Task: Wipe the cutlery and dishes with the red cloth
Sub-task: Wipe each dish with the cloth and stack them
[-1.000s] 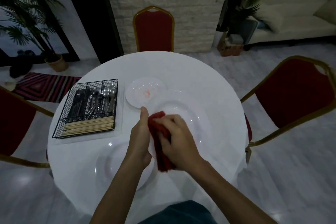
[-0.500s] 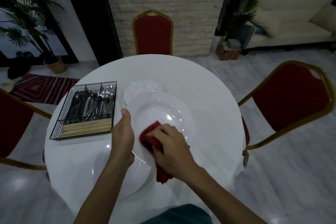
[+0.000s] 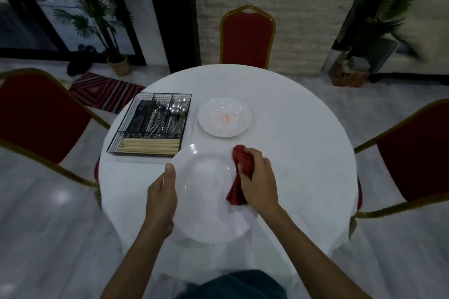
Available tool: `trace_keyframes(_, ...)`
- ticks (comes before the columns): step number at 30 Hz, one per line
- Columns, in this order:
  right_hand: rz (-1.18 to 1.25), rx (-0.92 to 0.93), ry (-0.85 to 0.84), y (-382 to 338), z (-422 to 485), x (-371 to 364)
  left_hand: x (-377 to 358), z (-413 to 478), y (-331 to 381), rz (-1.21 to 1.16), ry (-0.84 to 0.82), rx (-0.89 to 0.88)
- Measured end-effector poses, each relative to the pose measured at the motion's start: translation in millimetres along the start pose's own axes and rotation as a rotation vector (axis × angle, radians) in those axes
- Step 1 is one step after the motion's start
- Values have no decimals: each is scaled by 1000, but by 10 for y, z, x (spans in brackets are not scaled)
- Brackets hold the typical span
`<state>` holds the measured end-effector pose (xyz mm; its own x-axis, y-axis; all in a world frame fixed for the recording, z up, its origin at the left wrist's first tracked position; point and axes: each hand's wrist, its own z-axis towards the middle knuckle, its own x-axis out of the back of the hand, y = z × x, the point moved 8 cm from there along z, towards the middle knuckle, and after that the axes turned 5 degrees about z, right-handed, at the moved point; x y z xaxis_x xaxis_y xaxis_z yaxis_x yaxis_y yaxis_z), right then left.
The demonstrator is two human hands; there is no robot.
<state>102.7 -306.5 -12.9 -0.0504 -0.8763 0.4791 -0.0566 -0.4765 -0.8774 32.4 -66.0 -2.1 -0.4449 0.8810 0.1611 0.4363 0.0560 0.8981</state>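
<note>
Head view looks down on a large round white plate [image 3: 204, 213] at the near edge of a round white-clothed table [image 3: 303, 148]. The left hand [image 3: 161, 199] grips this plate's left rim, thumb on top. The right hand [image 3: 260, 179] is clenched around a bunched red cloth [image 3: 243, 160] and presses it on the plate's right side, with the cloth's loose end trailing toward the person. Whether the plate lies flat or is tipped up slightly cannot be told.

Just beyond the large plate, ahead of the right hand, sits a small round white plate [image 3: 224, 116] with an orange smear at its centre. It looks like the next piece to wipe, and the cloth hand is the nearer one. Beyond the large plate's left rim stands a black wire cutlery basket [image 3: 150, 124]. Its metal cutlery points away from the person and its pale wooden chopsticks [image 3: 150, 147] lie crosswise along the near side, so the left hand is nearer to it.
</note>
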Motion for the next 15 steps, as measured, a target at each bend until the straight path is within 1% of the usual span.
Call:
trace_keyframes(2,95,-145,-91,149,-118,-209,259,53,-240,-6,100,39)
trace_keyframes(4,136,-259,-176,305,-226,-397,483,92,-447,-15,195,65)
trace_keyframes(6,158,-330,-241,452,-298,-543,613,121,-614,8,230,87)
trace_keyframes(9,172,-419,-286,624,-363,-703,709,228,-772,97,205,81)
trace_keyframes(15,186,-500,-240,866,-294,-748,723,519,-1049,291,21,230)
